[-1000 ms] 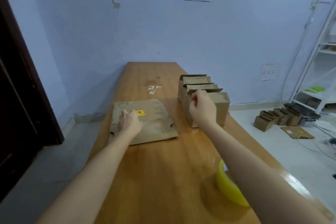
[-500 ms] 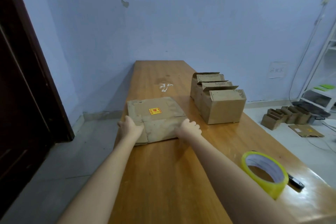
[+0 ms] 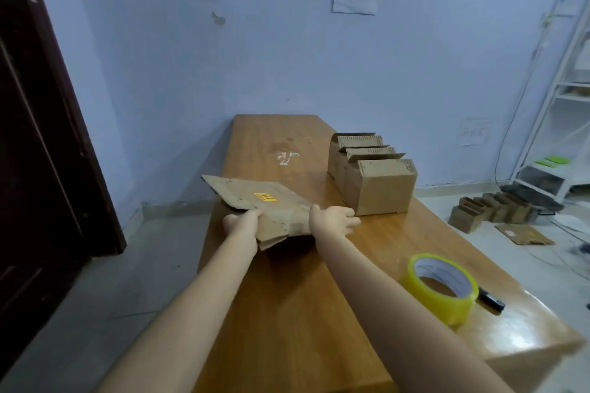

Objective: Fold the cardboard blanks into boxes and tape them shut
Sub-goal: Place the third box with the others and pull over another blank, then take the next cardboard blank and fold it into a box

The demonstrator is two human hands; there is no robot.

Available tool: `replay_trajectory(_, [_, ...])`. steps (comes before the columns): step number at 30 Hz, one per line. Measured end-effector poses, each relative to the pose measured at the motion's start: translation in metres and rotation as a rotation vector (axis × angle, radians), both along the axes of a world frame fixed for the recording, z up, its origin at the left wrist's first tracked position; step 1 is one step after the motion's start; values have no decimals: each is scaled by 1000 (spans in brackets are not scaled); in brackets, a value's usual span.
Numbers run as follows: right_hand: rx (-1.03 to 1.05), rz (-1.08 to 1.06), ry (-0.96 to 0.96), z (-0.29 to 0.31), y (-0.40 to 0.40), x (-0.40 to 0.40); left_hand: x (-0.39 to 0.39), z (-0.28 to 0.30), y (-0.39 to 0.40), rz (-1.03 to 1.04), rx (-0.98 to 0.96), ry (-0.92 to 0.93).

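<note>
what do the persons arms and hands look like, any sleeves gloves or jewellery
Both arms are bare from the bottom of the picture up to the wrists: no sleeves in view. The left hand and the right hand are bare too, with no gloves. No watch, bracelet or ring shows on the parts that can be seen, and no marks or bandages stand out.

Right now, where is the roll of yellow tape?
In the head view the yellow tape roll stands on the wooden table near its right edge, just right of the right forearm, with a small black tool beside it.
</note>
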State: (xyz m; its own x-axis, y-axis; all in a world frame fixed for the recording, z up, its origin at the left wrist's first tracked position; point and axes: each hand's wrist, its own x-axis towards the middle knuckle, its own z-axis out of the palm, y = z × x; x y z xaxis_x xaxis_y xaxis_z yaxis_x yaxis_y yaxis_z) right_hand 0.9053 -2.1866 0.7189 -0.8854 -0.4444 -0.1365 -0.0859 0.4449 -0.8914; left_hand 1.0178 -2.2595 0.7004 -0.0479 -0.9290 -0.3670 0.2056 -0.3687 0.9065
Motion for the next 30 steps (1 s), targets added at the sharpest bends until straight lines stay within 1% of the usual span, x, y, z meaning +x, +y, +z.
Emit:
replay_trajectory(3, [-40,-85,-21,2,7,11,-1,1,21,58,14,60])
replay_trajectory(5, [-42,-144,-96,0,11,12,-3,-1,31,80,-4,73])
replay_trajectory(7, [-46,-143,-151,-2,16,15,-2,-1,41,131,-32,75])
replay_trajectory(8, [-124,-170,-234,1,21,17,-2,-2,47,133,-50,67])
replay_trajectory(10, [-276,-176,-323,4,35,19,-1,-5,58,115,-45,39])
replay_trajectory(11, [-233,-74,-308,9,45,20,1,-3,65,77,-38,28])
replay_trajectory(12, [-13,37,-108,11,54,25,4,-3,64,42,-57,4])
replay_trajectory(13, [-25,44,-83,11,55,21,10,3,66,10,-73,-23])
replay_trajectory(14, [-211,-20,-274,14,58,16,17,7,64,2,-77,-48])
replay_trajectory(15, [-355,-25,-391,11,63,11,25,11,58,13,-81,-138])
replay_trajectory(16, [-450,-50,-375,11,68,7,36,12,49,43,-91,-288])
replay_trajectory(17, [-483,-78,-363,10,70,0,47,16,41,58,-109,-465])
replay_trajectory(18, [-508,-55,-364,11,73,-8,57,19,34,57,-137,-614])
replay_trajectory(19, [-509,8,-345,12,77,-16,67,24,30,38,-162,-715])
replay_trajectory(20, [-515,66,-310,14,81,-22,75,29,27,9,-207,-768])
replay_trajectory(23, [-499,235,-276,25,91,-33,81,40,22,-107,-290,-760])
replay_trajectory(25, [-502,296,-284,29,92,-34,77,45,24,-165,-313,-723])
replay_trajectory(27, [-506,325,-265,31,93,-36,73,47,28,-170,-313,-666])
replay_trajectory(30, [-506,323,-222,31,96,-45,67,46,33,-115,-348,-593])
